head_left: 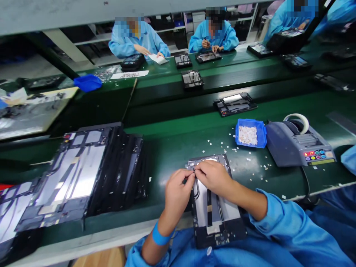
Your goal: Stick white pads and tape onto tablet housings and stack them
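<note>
In front of me an opened tablet lies at the table's front edge, its lower end over my lap, its silvery inside and dark flat cables showing. My left hand, with a blue band on the wrist, pinches at the tablet's upper left. Fingertip to fingertip with it, my right hand also pinches there, resting over the tablet's upper part. Whatever the fingers hold is too small and covered to make out. A thin black cable curves down just below the fingertips.
Stacked opened tablets stand at left. To the right are a blue tray of small white pieces, scattered bits and a tape dispenser. Another tablet lies ahead. Co-workers in blue sit across the line; a blue sleeve shows at right.
</note>
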`<state>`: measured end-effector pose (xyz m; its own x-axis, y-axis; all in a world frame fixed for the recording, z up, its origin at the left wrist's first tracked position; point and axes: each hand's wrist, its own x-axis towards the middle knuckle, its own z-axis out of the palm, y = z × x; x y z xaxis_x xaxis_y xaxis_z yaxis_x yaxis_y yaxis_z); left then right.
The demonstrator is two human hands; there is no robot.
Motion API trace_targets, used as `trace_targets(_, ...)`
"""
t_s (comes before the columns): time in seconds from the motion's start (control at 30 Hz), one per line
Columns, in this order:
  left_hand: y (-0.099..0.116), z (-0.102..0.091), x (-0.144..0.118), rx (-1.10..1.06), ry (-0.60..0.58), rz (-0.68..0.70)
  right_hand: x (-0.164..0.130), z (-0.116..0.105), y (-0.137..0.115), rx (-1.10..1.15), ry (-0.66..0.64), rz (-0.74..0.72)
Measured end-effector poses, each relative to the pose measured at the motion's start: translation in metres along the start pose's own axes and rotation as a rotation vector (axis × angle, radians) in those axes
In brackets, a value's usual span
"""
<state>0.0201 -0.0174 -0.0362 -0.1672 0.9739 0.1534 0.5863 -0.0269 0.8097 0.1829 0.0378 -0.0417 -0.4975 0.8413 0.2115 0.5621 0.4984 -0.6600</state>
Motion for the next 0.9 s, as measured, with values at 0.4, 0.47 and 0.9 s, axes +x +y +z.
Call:
trace_targets(0.4, -0.01, 0.009, 0.015, -0.43, -0.031, -0.35, 0.004, -0.096, 0.083, -0.348, 0.307, 0.48)
trace_targets(0.47, -0.014, 0.01, 0.018, -0.523, -0.025, -0.386, 0.0, -0.127, 0.113, -0.556, 0.271, 0.688)
trace_targets(0.9, -0.018, 0.012, 0.003, -0.36, 0.071, -0.308, 0.001, 0.0, -0.011, -0.229, -0.084, -0.033)
